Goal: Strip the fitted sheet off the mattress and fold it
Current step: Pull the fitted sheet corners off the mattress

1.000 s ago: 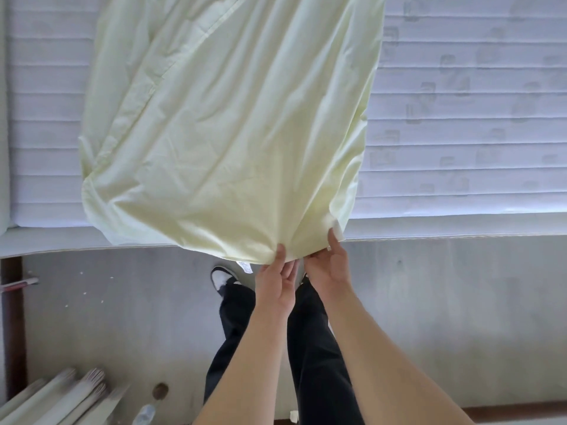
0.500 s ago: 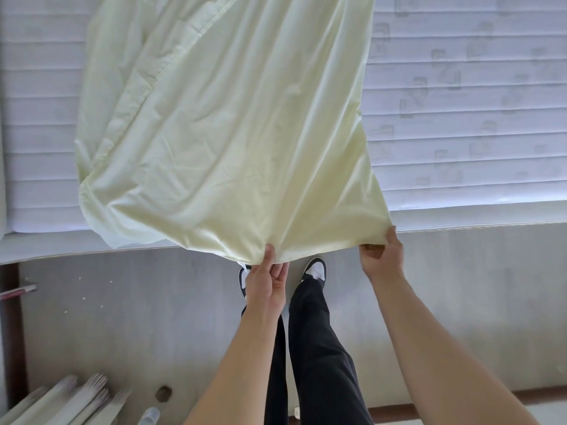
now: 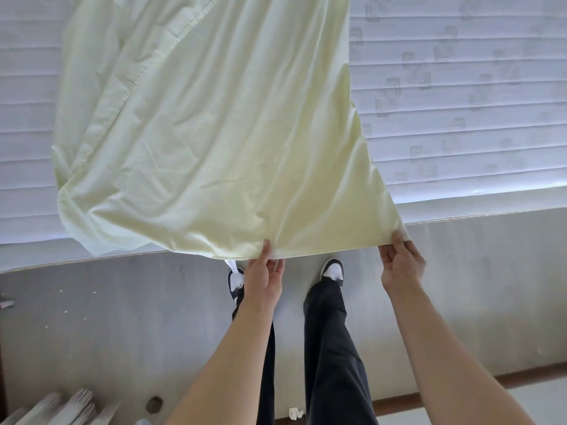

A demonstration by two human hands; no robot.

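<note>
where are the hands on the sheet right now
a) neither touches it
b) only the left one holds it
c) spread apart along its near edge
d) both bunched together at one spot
c: the left hand and right hand each pinch the sheet at separate points on its near edge.

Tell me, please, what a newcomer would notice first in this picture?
First, the large pale yellow-green cotton fitted sheet, spread over the white ribbed mattress and filling the upper middle. Then the two bare hands at its near edge: the left hand pinches it at the centre, the right hand at its right corner.
</note>
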